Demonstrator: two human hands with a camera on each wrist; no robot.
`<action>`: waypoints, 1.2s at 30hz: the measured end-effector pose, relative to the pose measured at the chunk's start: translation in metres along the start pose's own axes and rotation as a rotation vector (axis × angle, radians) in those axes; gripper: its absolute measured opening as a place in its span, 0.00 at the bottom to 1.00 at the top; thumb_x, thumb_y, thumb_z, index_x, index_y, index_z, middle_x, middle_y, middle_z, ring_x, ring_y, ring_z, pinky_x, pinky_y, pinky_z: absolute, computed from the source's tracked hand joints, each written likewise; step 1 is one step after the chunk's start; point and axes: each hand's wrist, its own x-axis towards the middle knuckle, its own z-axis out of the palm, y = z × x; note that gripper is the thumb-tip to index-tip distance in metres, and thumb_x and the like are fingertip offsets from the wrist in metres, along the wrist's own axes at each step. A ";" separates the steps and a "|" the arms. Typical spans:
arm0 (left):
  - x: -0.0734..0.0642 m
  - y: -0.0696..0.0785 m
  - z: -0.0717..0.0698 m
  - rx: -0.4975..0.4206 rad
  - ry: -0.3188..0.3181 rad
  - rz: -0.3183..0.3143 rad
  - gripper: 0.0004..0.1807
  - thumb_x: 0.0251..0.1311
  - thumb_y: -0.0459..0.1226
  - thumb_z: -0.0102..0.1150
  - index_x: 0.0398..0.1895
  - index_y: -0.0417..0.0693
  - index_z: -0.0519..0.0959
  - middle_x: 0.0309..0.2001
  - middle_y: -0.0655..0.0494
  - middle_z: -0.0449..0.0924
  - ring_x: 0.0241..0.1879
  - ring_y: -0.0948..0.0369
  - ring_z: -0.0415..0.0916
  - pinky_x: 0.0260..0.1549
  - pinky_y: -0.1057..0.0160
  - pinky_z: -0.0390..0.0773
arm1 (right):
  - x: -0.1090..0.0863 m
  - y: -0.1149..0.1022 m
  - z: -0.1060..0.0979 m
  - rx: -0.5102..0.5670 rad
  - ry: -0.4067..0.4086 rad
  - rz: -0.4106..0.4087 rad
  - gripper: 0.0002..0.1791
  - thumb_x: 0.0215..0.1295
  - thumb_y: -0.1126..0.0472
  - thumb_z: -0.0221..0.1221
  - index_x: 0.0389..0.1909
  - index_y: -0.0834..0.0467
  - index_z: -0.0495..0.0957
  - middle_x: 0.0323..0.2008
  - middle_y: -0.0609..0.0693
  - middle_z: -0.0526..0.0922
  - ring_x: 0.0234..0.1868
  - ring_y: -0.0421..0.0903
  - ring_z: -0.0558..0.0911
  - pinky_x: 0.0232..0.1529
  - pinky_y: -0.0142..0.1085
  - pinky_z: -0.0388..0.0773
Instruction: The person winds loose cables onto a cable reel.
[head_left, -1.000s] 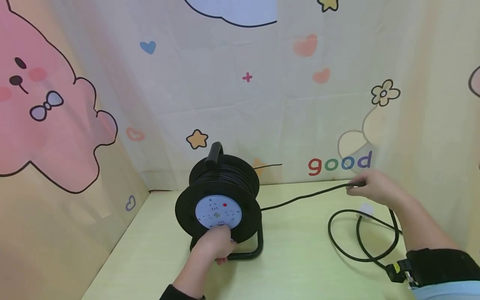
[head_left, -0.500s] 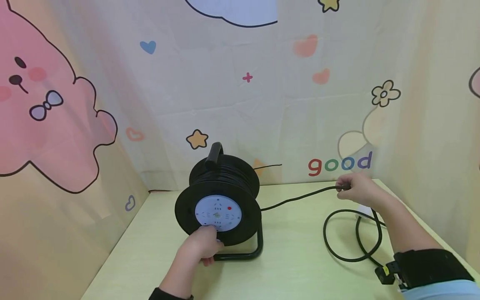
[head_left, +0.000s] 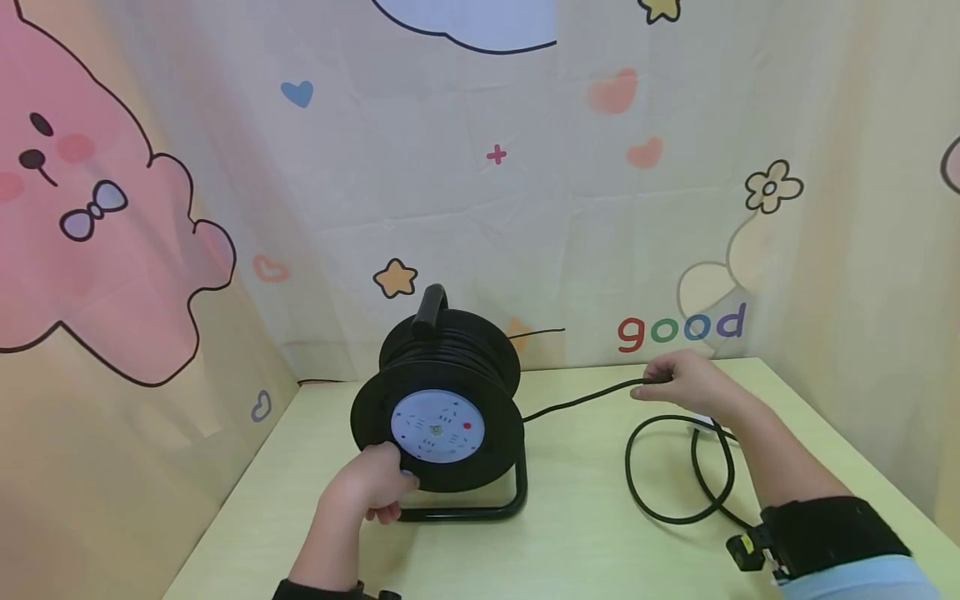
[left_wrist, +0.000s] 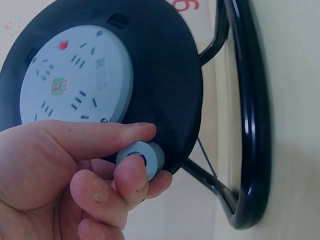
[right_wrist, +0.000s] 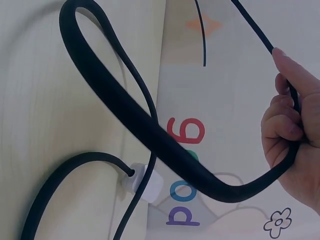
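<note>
A black cable reel stands on the table, dark cable wound between its two discs. Its round pale socket panel has a red spot on the right. At the disc's lower left, my left hand pinches a grey-blue crank knob, as the left wrist view shows, with thumb and fingers round it. From the reel's right side the black cable runs out to my right hand, which grips it with curled fingers. Beyond that hand the cable drops in loops toward a white plug.
The reel's black tube stand rests on the pale table. A printed curtain hangs right behind. Loose cable loops lie at the right, near the black wrist camera.
My left hand has moved left round the disc's lower edge with the knob, and the socket panel has turned clockwise. My right hand has moved left toward the reel, holding the cable; the loops shifted left.
</note>
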 end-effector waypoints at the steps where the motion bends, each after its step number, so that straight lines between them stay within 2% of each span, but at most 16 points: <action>1: 0.000 -0.002 -0.002 -0.003 0.004 0.000 0.12 0.60 0.39 0.60 0.24 0.40 0.74 0.12 0.53 0.76 0.11 0.59 0.73 0.11 0.63 0.73 | 0.001 -0.001 0.002 0.002 -0.002 0.000 0.15 0.57 0.45 0.66 0.28 0.53 0.78 0.25 0.47 0.77 0.30 0.47 0.73 0.32 0.42 0.70; 9: -0.006 -0.008 -0.014 -0.007 0.045 -0.009 0.14 0.61 0.39 0.59 0.21 0.40 0.74 0.11 0.53 0.76 0.12 0.57 0.75 0.13 0.61 0.76 | 0.007 -0.010 0.014 0.013 -0.034 -0.011 0.13 0.60 0.45 0.64 0.29 0.50 0.80 0.25 0.46 0.78 0.30 0.47 0.73 0.31 0.42 0.69; 15: -0.010 -0.010 -0.023 -0.015 0.100 -0.051 0.14 0.61 0.39 0.59 0.24 0.38 0.75 0.12 0.52 0.76 0.14 0.56 0.75 0.15 0.62 0.76 | 0.011 -0.020 0.022 0.019 -0.035 -0.022 0.11 0.60 0.46 0.64 0.29 0.49 0.80 0.25 0.46 0.78 0.30 0.47 0.73 0.31 0.42 0.68; 18: -0.012 -0.011 -0.027 -0.025 0.135 -0.064 0.14 0.60 0.39 0.59 0.22 0.38 0.76 0.12 0.52 0.76 0.13 0.56 0.74 0.16 0.61 0.75 | 0.012 -0.024 0.026 0.031 -0.032 -0.030 0.10 0.60 0.48 0.64 0.28 0.49 0.80 0.25 0.46 0.78 0.30 0.48 0.72 0.30 0.42 0.67; 28: -0.018 -0.016 -0.039 -0.025 0.274 -0.004 0.16 0.56 0.39 0.57 0.12 0.43 0.74 0.08 0.57 0.73 0.11 0.57 0.71 0.17 0.60 0.70 | 0.019 -0.039 0.042 0.082 -0.027 -0.086 0.09 0.60 0.50 0.65 0.27 0.50 0.80 0.25 0.46 0.77 0.30 0.47 0.71 0.29 0.41 0.67; 32: -0.020 -0.017 -0.045 -0.024 0.321 0.003 0.19 0.56 0.41 0.56 0.09 0.45 0.74 0.08 0.59 0.73 0.12 0.58 0.72 0.17 0.59 0.70 | 0.023 -0.048 0.048 0.098 -0.037 -0.091 0.08 0.62 0.51 0.64 0.28 0.50 0.80 0.27 0.46 0.78 0.32 0.48 0.73 0.33 0.42 0.69; 36: -0.023 -0.016 -0.051 -0.064 0.359 -0.002 0.20 0.57 0.42 0.55 0.09 0.44 0.74 0.09 0.60 0.74 0.14 0.59 0.73 0.18 0.58 0.71 | 0.027 -0.059 0.055 0.109 -0.048 -0.095 0.06 0.63 0.53 0.63 0.29 0.50 0.80 0.27 0.46 0.79 0.34 0.48 0.74 0.36 0.43 0.71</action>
